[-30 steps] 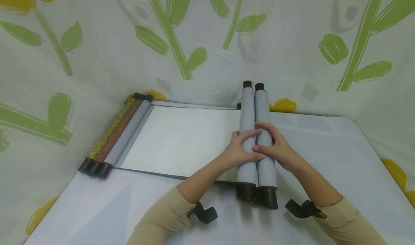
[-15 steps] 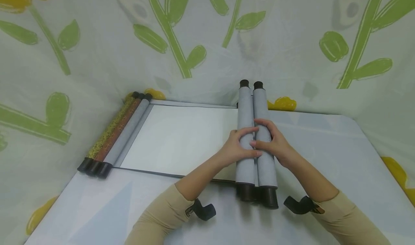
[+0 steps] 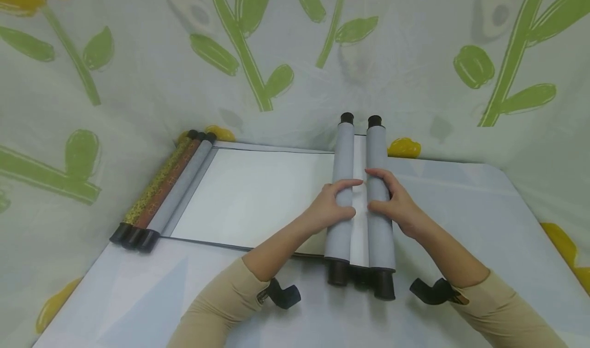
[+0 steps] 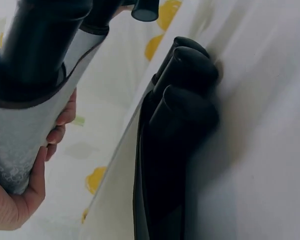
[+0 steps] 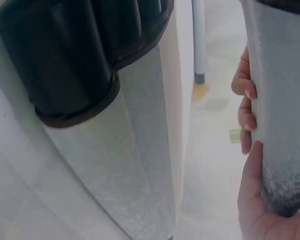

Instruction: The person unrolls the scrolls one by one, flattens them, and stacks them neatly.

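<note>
My left hand (image 3: pixel 329 207) curls round the left grey roll (image 3: pixel 342 158) of a scroll with dark end knobs. The parallel right grey roll (image 3: pixel 378 151) is gripped by my right hand (image 3: pixel 398 204), thumb and fingers round its middle. Between the rolls shows a narrow strip of white paper (image 3: pixel 359 235). Beneath and to the left, a wide sheet of pale paper (image 3: pixel 258 194) lies unrolled on the table. A hand also shows on grey patterned backing in each wrist view. Dark end knobs (image 4: pixel 190 70) stand out large in the left wrist view.
Along the table's left side lie a yellow patterned roll (image 3: pixel 159 179), a reddish-brown roll (image 3: pixel 169 184) and a grey roll (image 3: pixel 184 184), side by side. The table (image 3: pixel 470 225) extends rightward, with a flower-printed cloth (image 3: pixel 415 82) behind it.
The two grey rolls have parted, the left one shifting left and the right one slightly right. White paper has come into view between them. Both hands moved apart with their rolls.
</note>
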{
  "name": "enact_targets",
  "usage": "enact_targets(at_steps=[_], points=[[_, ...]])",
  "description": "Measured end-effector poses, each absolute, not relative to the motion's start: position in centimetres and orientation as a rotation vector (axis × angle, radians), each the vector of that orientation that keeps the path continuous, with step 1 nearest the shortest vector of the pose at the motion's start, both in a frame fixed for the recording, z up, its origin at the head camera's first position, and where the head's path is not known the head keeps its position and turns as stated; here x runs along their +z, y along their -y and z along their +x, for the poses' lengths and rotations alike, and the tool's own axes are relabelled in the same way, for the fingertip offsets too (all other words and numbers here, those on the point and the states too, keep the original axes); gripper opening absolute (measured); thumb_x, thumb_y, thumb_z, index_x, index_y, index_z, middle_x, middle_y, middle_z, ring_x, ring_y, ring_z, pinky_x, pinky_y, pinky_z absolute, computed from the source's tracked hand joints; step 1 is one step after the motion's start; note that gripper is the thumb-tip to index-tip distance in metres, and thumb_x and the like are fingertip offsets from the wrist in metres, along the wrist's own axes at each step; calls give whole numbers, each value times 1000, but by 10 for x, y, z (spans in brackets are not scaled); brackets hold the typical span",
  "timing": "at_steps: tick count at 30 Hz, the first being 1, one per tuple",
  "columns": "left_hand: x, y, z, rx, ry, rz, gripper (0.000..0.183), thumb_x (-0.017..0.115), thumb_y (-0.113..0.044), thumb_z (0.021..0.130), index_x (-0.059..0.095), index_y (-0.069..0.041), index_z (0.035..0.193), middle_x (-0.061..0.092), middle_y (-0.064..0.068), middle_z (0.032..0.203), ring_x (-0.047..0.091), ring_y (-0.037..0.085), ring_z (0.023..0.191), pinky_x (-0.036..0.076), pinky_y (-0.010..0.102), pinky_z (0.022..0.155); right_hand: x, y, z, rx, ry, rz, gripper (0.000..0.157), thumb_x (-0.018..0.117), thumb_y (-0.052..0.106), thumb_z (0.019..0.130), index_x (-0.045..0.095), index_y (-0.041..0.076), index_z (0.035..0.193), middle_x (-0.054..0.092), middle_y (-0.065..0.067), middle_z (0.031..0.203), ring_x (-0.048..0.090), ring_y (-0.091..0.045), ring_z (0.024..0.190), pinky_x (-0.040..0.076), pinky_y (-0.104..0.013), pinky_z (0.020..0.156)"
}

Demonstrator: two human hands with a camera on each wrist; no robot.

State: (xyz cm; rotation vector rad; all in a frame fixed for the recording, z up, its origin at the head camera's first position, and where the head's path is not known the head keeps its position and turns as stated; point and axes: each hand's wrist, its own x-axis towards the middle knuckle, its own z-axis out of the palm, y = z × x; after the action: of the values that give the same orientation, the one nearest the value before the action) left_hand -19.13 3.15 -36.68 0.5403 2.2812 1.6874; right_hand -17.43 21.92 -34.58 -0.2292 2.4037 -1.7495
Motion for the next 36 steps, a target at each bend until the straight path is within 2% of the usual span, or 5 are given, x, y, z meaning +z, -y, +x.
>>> enact_targets(at_steps=[9, 13, 22, 27, 36], points=[[-369, -36, -193, 1706, -2375, 346, 53, 71, -12, 74, 59, -28, 123, 42, 15, 122, 49, 27, 100, 49, 37, 72, -346, -210, -179, -1671, -2515, -69, 77, 73, 7, 78, 33, 12, 143, 23, -17, 150, 32, -40, 124, 35, -56, 98], [-369, -34, -193, 1673, -2416, 344, 54, 75, -11, 72, 58, -26, 122, 43, 15, 123, 49, 26, 102, 49, 37, 74, -347, -210, -179, -1639, -2538, -46, 78, 71, 3, 76, 33, 12, 143, 23, -17, 151, 32, -41, 124, 33, -61, 100], [-366, -23, -194, 1668, -2396, 362, 52, 61, -4, 77, 58, -26, 124, 43, 16, 125, 48, 28, 101, 47, 38, 71, -346, -214, -176, -1594, -2511, -34, 73, 60, 1, 80, 31, 14, 145, 20, -19, 150, 32, -42, 121, 38, -60, 92], [-366, -17, -194, 1669, -2407, 330, 48, 56, -6, 79, 63, -28, 121, 47, 14, 122, 47, 27, 100, 44, 38, 71, -344, -218, -177, -1606, -2510, -18, 66, 53, 0, 80, 37, 11, 143, 20, -19, 152, 27, -40, 125, 34, -56, 93], [-371, -17, -201, 1608, -2531, 279, 50, 78, -20, 74, 62, -28, 121, 40, 16, 123, 49, 29, 104, 47, 44, 78, -348, -216, -182, -1555, -2630, 9, 81, 78, 9, 73, 37, 9, 143, 26, -17, 151, 28, -38, 129, 28, -58, 104]])
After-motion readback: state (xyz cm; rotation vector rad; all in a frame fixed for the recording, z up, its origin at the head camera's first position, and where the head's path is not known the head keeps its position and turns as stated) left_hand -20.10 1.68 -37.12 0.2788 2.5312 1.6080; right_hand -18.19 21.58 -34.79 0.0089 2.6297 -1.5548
